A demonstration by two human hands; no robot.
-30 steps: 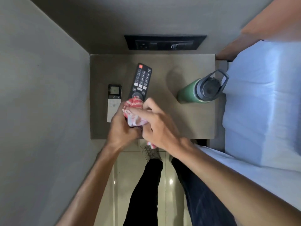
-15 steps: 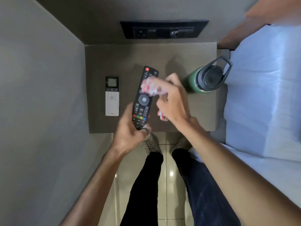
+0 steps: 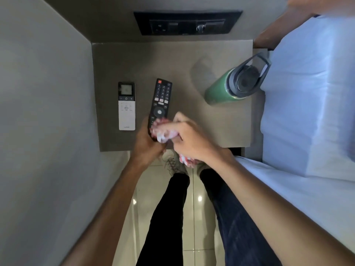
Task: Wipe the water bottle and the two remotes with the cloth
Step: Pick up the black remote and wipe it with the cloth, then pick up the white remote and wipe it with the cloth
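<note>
Since half a second ago the right hand (image 3: 194, 140) has slid the cloth (image 3: 165, 130) from the top of the black remote (image 3: 160, 104) down to its near end. That hand is clenched on the bunched red-and-white cloth and presses it on the lower buttons; a tail of cloth hangs below the wrist. The left hand (image 3: 148, 143) is wrapped around the near end of the black remote, holding it at the counter's front edge, its far end pointing toward the wall.

Just left of it, apart, the white remote (image 3: 126, 106) lies flat with its small screen at the far end. The bottle (image 3: 228, 87), green with a dark grey cap and loop handle, stands near the right edge of the counter (image 3: 134, 60), well apart from the hands. Bare counter, matte grey-brown and square-cornered, lies open behind the remotes and between them and the bottle.

A grey wall closes the left side and a black switch panel (image 3: 187, 23) sits on the back wall. A bed (image 3: 307, 102) in smooth pale blue sheet borders the right. Glossy floor tiles (image 3: 194, 208) show below the front edge.
</note>
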